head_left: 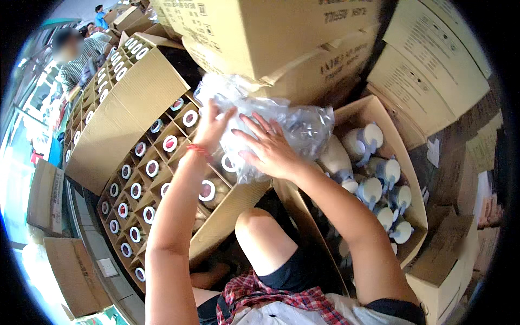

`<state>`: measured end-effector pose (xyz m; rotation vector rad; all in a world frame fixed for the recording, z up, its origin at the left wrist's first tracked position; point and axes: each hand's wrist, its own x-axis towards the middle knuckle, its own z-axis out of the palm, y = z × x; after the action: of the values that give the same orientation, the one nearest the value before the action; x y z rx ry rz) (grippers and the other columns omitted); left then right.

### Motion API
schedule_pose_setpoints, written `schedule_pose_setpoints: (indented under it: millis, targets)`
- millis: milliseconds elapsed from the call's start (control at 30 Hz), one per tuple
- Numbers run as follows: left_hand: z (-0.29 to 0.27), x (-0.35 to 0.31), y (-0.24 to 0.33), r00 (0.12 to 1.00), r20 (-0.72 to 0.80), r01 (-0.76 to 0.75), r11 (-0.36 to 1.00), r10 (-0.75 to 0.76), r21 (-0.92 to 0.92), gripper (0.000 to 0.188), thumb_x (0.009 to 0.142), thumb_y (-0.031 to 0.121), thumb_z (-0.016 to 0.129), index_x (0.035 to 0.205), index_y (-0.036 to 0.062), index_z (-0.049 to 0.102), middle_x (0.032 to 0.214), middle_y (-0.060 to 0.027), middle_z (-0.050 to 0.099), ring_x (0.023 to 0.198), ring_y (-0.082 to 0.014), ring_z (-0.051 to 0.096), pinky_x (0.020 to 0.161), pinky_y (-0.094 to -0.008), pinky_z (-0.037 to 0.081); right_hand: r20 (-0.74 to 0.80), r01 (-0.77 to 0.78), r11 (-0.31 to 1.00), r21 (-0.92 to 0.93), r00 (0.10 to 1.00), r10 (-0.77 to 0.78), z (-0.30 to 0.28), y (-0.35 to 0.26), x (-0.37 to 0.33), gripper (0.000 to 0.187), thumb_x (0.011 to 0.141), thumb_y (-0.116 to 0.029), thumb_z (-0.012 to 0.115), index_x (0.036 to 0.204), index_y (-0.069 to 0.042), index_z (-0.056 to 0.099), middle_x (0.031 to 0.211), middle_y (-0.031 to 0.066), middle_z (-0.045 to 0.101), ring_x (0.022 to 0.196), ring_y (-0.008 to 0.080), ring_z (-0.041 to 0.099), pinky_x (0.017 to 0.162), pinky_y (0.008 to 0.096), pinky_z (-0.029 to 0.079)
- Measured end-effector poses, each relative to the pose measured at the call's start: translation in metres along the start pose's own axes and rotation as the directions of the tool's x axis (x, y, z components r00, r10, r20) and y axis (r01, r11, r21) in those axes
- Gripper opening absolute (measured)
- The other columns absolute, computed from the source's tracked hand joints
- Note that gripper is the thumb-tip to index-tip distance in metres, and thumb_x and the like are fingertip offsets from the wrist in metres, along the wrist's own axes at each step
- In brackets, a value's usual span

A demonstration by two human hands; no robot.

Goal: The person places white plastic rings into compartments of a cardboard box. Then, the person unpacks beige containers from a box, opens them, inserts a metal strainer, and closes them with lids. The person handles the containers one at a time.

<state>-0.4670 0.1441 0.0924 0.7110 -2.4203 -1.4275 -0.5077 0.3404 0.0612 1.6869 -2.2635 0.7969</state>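
A clear, crinkled plastic bag [309,127] lies over the far right corner of a divided carton [227,208]. On it my right hand [268,143] rests with fingers spread, holding nothing. My left hand [213,127], a red band at its wrist, touches the bag's left part; thumb and fingers are apart. Round white-rimmed tops with red or dark centres, such as this container top [170,143], fill many of the carton's cells. What lies under the bag is mostly hidden.
To the right, an open carton [414,197] holds several bottles [371,189] with pale round lids and blue-grey handles. Large stacked boxes [303,38] rise ahead. Another divided carton [119,103] stands at far left, with a person [81,62] beyond. My bent knee [260,233] is between the cartons.
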Motion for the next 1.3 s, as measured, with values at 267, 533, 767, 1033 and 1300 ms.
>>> schedule_pose_setpoints:
  millis: [267,533,767,1033,1300]
  targets:
    - [0.059,0.088,-0.043,0.930,0.217,-0.148,0.240,-0.296,0.959,0.044,0.091,0.029,0.044,0.128,0.0092,0.057,0.137,-0.0112,0.052,0.131,-0.0259,0.044,0.108,-0.0671,0.009,0.019,-0.080,0.862,0.500,0.996,0.082,0.033,0.025,0.014,0.039,0.092,-0.023,0.057,0.124,-0.002,0.054,0.133,0.0172,0.051,0.114,0.0338,0.056,0.098,0.0393,0.045]
    - [-0.002,0.131,-0.163,0.996,-0.007,0.028,0.254,-0.085,0.967,0.061,0.087,0.051,0.052,0.131,0.0080,0.050,0.136,-0.0230,0.047,0.122,-0.0383,0.049,0.099,-0.0509,0.042,0.224,-0.717,0.658,0.229,0.697,0.681,-0.119,0.018,-0.275,0.025,0.088,-0.006,0.061,0.113,-0.003,0.060,0.109,0.0127,0.065,0.100,0.0246,0.064,0.082,0.0341,0.051]
    - [-0.072,-0.033,-0.155,0.930,-0.295,-0.037,0.856,0.218,0.516,0.085,0.085,0.050,0.063,0.148,0.0079,0.025,0.142,-0.0235,0.037,0.130,-0.0350,0.039,0.106,-0.0431,0.034,0.631,-0.612,0.716,-0.336,0.419,0.653,-0.131,-0.055,-0.490,0.102,0.063,-0.030,0.084,0.145,-0.006,0.027,0.150,0.0195,0.024,0.136,0.0371,0.031,0.102,0.0427,0.039]
    - [-0.119,-0.255,-0.080,0.984,-0.174,-0.001,0.965,-0.046,-0.262,0.052,0.093,0.017,0.060,0.138,0.0028,0.039,0.125,-0.0102,0.056,0.094,-0.0142,0.061,0.081,-0.0279,0.049,0.519,-0.558,0.794,-0.241,0.617,0.591,-0.078,-0.073,-0.463,0.098,0.068,-0.028,0.079,0.147,-0.015,0.023,0.151,0.0177,0.018,0.127,0.0453,0.035,0.097,0.0584,0.038]
    - [-0.128,-0.475,0.058,0.632,-0.162,-0.598,0.343,0.758,-0.724,0.031,0.082,0.014,0.061,0.108,-0.0022,0.061,0.062,-0.0024,0.058,0.057,-0.0130,0.057,0.053,-0.0282,0.046,0.474,-0.560,0.802,-0.207,0.660,0.583,-0.155,-0.080,-0.407,0.085,0.069,-0.035,0.079,0.137,-0.001,0.040,0.140,0.0212,0.041,0.128,0.0355,0.043,0.106,0.0401,0.036]
